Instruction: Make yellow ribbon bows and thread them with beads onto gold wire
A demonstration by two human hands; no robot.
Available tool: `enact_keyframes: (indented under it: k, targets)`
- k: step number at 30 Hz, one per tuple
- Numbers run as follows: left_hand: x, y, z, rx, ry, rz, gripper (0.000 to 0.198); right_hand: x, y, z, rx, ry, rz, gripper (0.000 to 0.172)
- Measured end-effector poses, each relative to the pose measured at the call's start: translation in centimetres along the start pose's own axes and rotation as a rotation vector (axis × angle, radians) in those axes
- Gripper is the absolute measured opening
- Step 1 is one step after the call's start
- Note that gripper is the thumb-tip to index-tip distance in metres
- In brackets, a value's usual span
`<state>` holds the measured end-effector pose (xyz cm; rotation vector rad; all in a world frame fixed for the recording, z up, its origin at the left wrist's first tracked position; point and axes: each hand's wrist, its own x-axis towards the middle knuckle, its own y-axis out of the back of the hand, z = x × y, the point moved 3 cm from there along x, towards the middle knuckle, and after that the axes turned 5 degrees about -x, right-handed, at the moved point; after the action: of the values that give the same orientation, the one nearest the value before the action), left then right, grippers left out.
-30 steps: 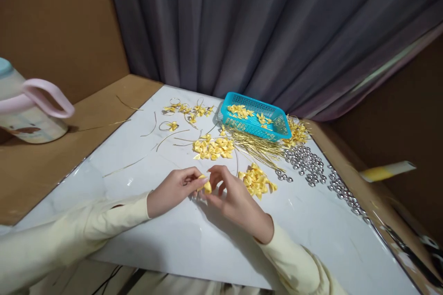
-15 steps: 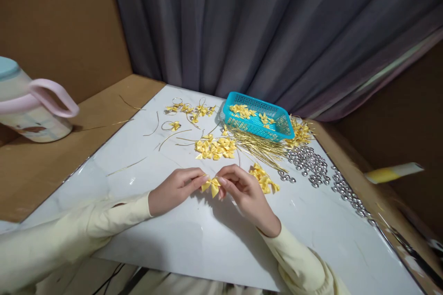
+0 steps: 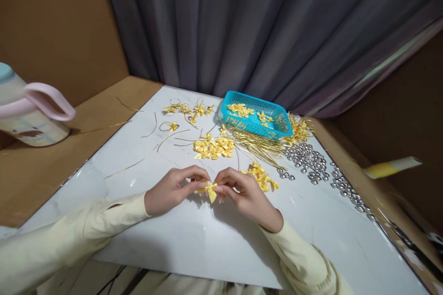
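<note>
A small yellow ribbon bow (image 3: 211, 192) is held just above the white tabletop, its tails hanging down. My left hand (image 3: 175, 189) pinches its left side between thumb and fingers. On the opposite side, my right hand (image 3: 245, 194) pinches the bow too, fingertips closed on it. Behind the hands lies a pile of yellow bows (image 3: 214, 147), and a second pile of bows (image 3: 263, 179) sits beside my right hand. Farther back, several bows joined to gold cord loops (image 3: 173, 126) rest on the table.
A turquoise basket (image 3: 256, 132) holding more bows stands at the back. Gold cords (image 3: 261, 146) lie in front of it, with silver rings (image 3: 308, 159) to their right. A cup with a pink handle (image 3: 34, 122) stands left; scissors (image 3: 411, 242) lie at the right edge.
Both hands keep their pinch on the bow. The bow has turned slightly and the right fingers have shifted, closing nearer to its knot. The whole view has moved a little.
</note>
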<state>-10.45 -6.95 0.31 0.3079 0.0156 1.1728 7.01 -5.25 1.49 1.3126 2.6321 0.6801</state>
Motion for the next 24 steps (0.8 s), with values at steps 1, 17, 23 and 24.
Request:
enact_keyframes:
  k: [1, 17, 23, 24]
  targets:
    - [0.0, 0.0, 0.1, 0.024, -0.014, -0.001, 0.015, 0.0, 0.0, 0.0, 0.014, -0.016, -0.014, 0.007]
    - [-0.5, -0.7, -0.2, 0.195, -0.045, -0.156, 0.011, 0.2, -0.2, 0.1, -0.089, -0.066, -0.192, 0.020]
    - [-0.7, -1.1, -0.5, 0.091, -0.031, -0.306, 0.008, 0.0, -0.4, 0.1, -0.053, -0.064, -0.274, 0.014]
    - [-0.7, -1.1, -0.5, 0.102, -0.035, -0.326, 0.008, 0.0, -0.4, 0.0, -0.040, -0.066, -0.276, 0.014]
